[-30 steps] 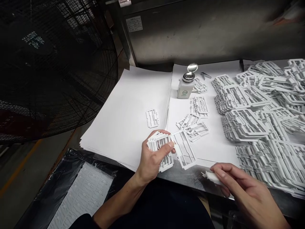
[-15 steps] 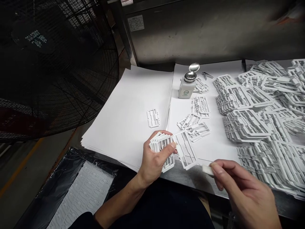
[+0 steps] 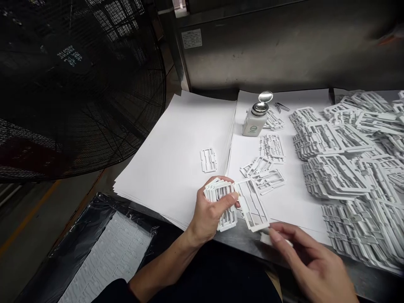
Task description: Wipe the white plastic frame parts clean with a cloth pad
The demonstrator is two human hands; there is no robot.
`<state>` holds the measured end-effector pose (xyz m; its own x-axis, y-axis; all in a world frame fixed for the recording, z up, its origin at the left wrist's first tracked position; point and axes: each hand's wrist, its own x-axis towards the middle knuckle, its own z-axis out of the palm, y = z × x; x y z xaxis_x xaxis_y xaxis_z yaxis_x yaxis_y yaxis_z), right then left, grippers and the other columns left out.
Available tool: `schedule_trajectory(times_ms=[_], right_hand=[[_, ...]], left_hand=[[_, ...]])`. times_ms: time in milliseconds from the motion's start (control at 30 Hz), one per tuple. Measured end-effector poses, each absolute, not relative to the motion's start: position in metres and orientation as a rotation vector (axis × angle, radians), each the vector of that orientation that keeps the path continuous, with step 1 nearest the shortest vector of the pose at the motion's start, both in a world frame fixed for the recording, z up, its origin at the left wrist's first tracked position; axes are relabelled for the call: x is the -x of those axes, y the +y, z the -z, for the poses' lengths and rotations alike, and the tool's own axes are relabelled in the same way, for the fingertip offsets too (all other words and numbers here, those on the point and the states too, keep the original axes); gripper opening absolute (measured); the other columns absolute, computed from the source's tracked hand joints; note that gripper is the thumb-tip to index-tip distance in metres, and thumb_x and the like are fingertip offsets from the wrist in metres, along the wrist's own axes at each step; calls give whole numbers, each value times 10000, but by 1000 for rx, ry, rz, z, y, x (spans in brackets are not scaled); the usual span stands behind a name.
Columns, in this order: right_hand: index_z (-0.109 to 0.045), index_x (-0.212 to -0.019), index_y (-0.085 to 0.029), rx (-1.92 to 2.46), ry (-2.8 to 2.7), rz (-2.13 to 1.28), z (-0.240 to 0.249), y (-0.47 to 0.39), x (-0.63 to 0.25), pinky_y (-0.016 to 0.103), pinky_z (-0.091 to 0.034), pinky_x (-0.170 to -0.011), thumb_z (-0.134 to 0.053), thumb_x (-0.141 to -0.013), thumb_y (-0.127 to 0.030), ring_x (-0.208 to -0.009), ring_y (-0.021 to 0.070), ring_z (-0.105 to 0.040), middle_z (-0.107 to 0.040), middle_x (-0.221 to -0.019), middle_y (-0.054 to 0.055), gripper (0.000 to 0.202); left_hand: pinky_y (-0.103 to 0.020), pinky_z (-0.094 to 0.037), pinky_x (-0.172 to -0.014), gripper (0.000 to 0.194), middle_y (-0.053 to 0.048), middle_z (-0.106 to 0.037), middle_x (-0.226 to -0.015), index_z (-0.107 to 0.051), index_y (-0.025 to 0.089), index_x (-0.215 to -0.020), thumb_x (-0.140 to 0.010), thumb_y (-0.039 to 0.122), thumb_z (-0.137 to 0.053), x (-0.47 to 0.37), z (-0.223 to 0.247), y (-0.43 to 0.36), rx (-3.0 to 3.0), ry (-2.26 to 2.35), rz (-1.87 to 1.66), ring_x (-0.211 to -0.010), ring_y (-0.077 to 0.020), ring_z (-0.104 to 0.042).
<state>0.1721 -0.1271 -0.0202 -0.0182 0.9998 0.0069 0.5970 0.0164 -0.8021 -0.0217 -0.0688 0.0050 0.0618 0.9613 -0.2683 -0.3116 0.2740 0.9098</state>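
My left hand is closed around a stack of white plastic frames with slotted openings. Under its thumb, one single white frame is fanned out to the right of the stack. My right hand pinches a small white block, which looks like a piece of eraser or sponge. The block is close to the lower right corner of the fanned-out frame; whether they touch I cannot tell. Lying alone on the white paper beyond my left hand is another frame.
Large piles of white frames cover the right side. Behind the loose frames stand a pump bottle with its lid up and a nail clipper. A big fan is at left, above a black-lined tray of grey parts.
My right hand has moved left with the white block, up to the lower corner of the fanned-out frame. My left hand keeps its hold. The whole view has shifted slightly.
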Motion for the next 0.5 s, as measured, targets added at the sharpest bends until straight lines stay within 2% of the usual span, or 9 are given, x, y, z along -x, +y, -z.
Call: schedule_trajectory(times_ms=[67, 133, 200, 267, 333, 400, 500], right_hand=[[-650, -900, -168, 1550, -1685, -958, 20, -125, -169, 150, -520, -532, -554, -857, -412, -648, 155, -661, -685, -760, 19, 265], [-632, -869, -177, 1515, -1695, -920, 15, -122, -163, 126, -491, -502, -530, -885, -376, -569, 116, -627, -655, -691, -10, 224], [-604, -842, -188, 1517, -1759, -713, 10, -120, -158, 122, -422, -413, -534, -894, -355, -415, 69, -511, -579, -589, -48, 188], [-604, -879, -188, 1493, -1926, -349, 7, -119, -156, 164, -380, -393, -504, -914, -332, -389, 66, -458, -543, -577, -49, 179], [-622, -941, -191, 1400, -2189, -5, 6, -119, -157, 214, -379, -435, -417, -947, -290, -475, 92, -523, -584, -660, -17, 227], [-639, -957, -207, 1286, -2423, 174, 5, -120, -157, 249, -378, -467, -347, -962, -258, -565, 121, -572, -609, -730, 6, 296], [-631, -1001, -219, 1117, -2489, 78, -1, -122, -156, 234, -412, -519, -373, -962, -275, -626, 120, -598, -628, -783, 10, 267]], left_hand=[[-237, -468, -660, 231, 20, -591, -640, -550, 192, -949, -769, 258, -678, 21, -4, -68, -740, 1054, -1114, -614, -97, -558], [-234, -466, -653, 246, 20, -590, -645, -546, 189, -953, -764, 265, -683, 20, -3, -68, -706, 1059, -1114, -611, -95, -555], [-226, -461, -649, 250, 12, -586, -665, -549, 174, -940, -761, 283, -685, 18, -2, -68, -693, 1081, -1113, -625, -95, -552], [-217, -456, -653, 265, 0, -591, -710, -555, 158, -916, -744, 296, -703, 15, -1, -68, -682, 1080, -1098, -647, -91, -550], [-216, -456, -676, 303, -10, -606, -771, -558, 154, -913, -705, 280, -739, 12, -1, -68, -652, 1032, -1085, -679, -92, -556], [-222, -460, -690, 327, -19, -616, -804, -572, 147, -920, -676, 254, -762, 9, 0, -68, -606, 965, -1068, -703, -100, -566], [-236, -478, -649, 292, -61, -630, -811, -624, 97, -904, -698, 272, -736, 11, 6, -67, -501, 861, -968, -680, -122, -584]])
